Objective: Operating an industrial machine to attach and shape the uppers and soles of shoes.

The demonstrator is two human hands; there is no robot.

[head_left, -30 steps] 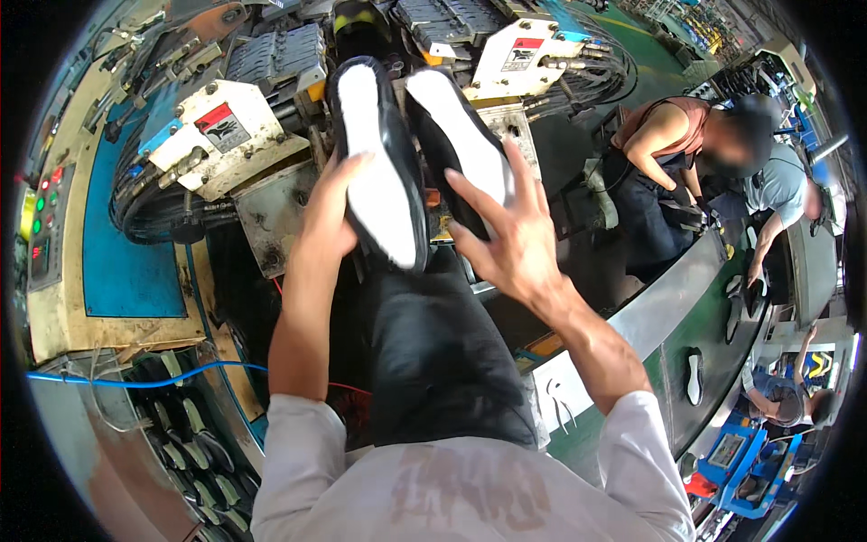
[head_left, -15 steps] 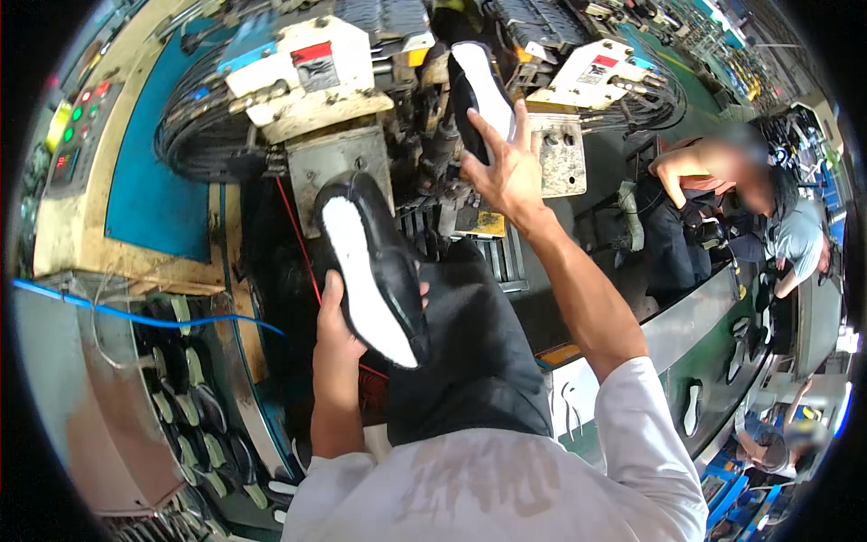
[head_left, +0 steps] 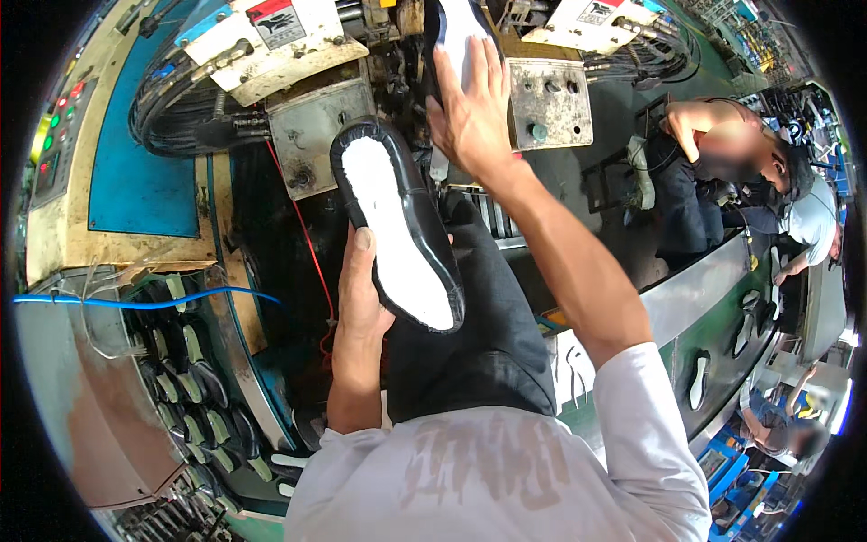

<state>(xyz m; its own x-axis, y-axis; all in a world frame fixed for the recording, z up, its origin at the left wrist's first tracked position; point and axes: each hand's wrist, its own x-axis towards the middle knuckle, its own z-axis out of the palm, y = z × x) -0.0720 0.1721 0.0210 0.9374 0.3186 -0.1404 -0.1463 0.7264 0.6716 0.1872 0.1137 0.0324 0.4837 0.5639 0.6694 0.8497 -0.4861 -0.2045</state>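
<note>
My left hand (head_left: pixel 358 285) is wrapped around a black shoe upper (head_left: pixel 420 212) near its lower end. Its white sole side (head_left: pixel 388 217) faces me, and the thumb presses along the left edge; the other fingers are mostly hidden underneath. My right hand (head_left: pixel 477 131) reaches forward to a second black shoe upper (head_left: pixel 459 27) at the machine. There the fingers lie stretched out over the white bottom, with the thumb out to the left. The far end of that shoe is cut off by the picture's upper edge.
Machine blocks with hoses (head_left: pixel 293 32) flank the second shoe, above metal plates (head_left: pixel 321 135). A button panel (head_left: pixel 63 135) stands at far left, over a rack of shoes (head_left: pixel 194 379). On the right are a conveyor (head_left: pixel 704 348) with shoes and seated co-workers (head_left: pixel 713 163).
The view has shifted, so the machine sits higher in the picture. My right fingers, spread wide before, are closer together on the second shoe. The shoe in my left hand has moved slightly right.
</note>
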